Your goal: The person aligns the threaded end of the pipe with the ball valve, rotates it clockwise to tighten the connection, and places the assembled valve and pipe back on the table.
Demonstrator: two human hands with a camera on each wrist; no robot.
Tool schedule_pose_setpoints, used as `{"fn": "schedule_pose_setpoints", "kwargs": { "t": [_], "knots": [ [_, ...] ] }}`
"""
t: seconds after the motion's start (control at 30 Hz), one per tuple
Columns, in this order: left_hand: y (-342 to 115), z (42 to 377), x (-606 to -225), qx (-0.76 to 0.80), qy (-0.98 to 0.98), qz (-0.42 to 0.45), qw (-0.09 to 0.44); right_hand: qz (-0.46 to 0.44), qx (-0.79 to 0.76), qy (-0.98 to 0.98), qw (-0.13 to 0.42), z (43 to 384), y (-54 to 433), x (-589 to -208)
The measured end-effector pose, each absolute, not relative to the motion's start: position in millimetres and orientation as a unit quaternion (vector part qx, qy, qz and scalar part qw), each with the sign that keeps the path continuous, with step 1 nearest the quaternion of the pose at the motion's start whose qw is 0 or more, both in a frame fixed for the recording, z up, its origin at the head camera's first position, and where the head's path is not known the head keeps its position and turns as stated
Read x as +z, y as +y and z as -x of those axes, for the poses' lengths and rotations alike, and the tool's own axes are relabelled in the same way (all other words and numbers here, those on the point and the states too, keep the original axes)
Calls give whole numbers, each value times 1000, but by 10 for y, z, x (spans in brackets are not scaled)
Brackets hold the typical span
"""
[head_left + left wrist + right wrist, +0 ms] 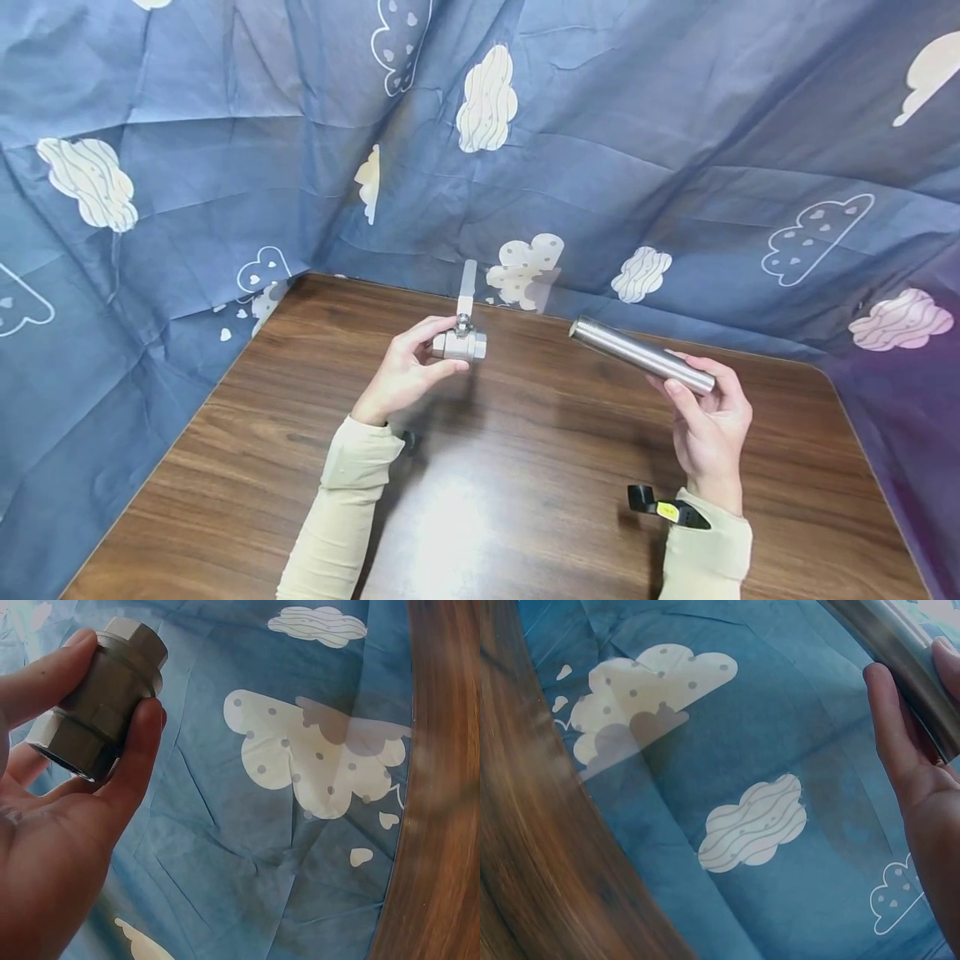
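Note:
A silver ball valve (459, 343) with a flat lever handle pointing up and away is held above the table by my left hand (406, 367). Thumb and fingers grip its body from the left, leaving its right end uncovered. In the left wrist view the valve body (112, 690) shows its hexagonal ends, while the lever is hidden. My right hand (712, 417) grips a straight metal pipe (637, 350) near its right end. The pipe tilts, its threaded free end up and toward the valve, with a gap between them. In the right wrist view only part of the pipe (900, 660) shows.
Below both hands lies a brown wood-grain table (525, 467) with a bright glare spot near the front. Blue cloth (600, 183) with cloud prints hangs around its back and sides. A black strap device (678, 512) sits on the right wrist.

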State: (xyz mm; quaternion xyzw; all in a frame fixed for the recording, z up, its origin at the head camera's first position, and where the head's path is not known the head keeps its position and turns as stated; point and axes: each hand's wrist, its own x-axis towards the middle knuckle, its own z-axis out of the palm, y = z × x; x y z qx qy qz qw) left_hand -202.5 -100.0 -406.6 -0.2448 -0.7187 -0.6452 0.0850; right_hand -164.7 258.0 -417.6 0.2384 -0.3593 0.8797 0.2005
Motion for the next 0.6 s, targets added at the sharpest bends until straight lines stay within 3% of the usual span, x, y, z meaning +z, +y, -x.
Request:
{"fn": "schedule_pose_setpoints", "kwargs": {
  "t": [0.6],
  "knots": [
    [-920, 2046, -3944, -649, -710, 259, 91, -266, 872, -358, 201, 1660, 2421, -4064]
  ]
}}
